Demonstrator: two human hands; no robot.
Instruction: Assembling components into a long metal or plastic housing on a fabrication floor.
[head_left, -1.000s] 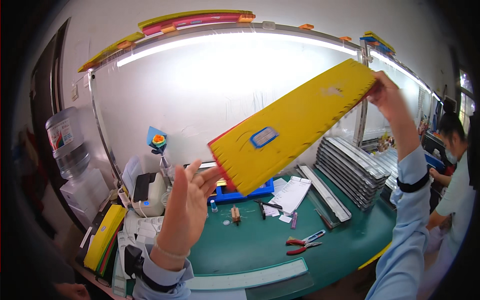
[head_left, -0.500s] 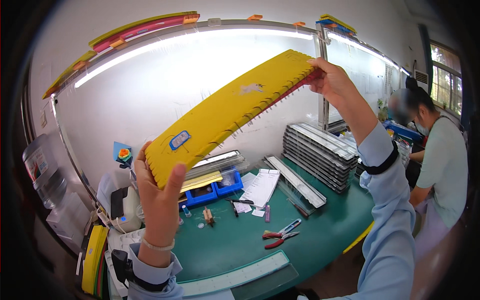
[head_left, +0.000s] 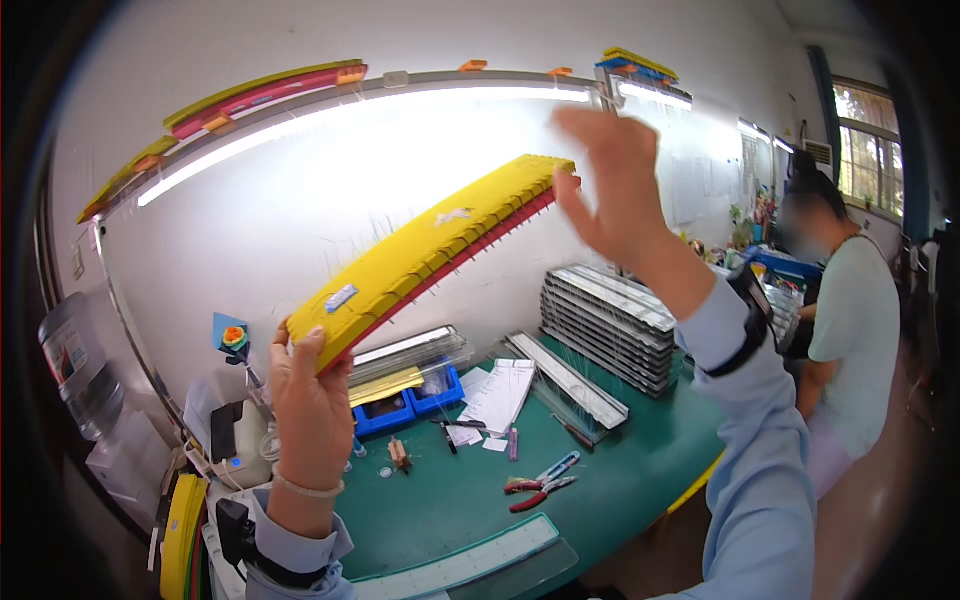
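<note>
A long yellow foam board point(head_left: 420, 250) is held up at a slant, its right end higher. Against its underside lies a red foam layer point(head_left: 470, 253), and short dark strands stick out along the near edge. My left hand point(head_left: 310, 410) grips the lower left end, thumb on the near side. Beside the raised right end is my right hand point(head_left: 625, 200), with fingers apart and slightly blurred; whether its thumb still touches the board is hard to tell. A small blue-edged label point(head_left: 341, 297) sits on the yellow face.
On the green table point(head_left: 420, 500) lie red-handled pliers point(head_left: 545, 492), paper sheets point(head_left: 500, 395), blue bins point(head_left: 437, 392) and a long white-topped case point(head_left: 575, 380). A stack of similar cases point(head_left: 610, 325) stands behind. More foam boards point(head_left: 260, 98) rest above the light. Another person point(head_left: 865, 320) works at the right.
My right hand has let go of the board's upper end, and its fingers have spread. The board has lowered a little and turned to show more of its red side. The view has shifted slightly.
</note>
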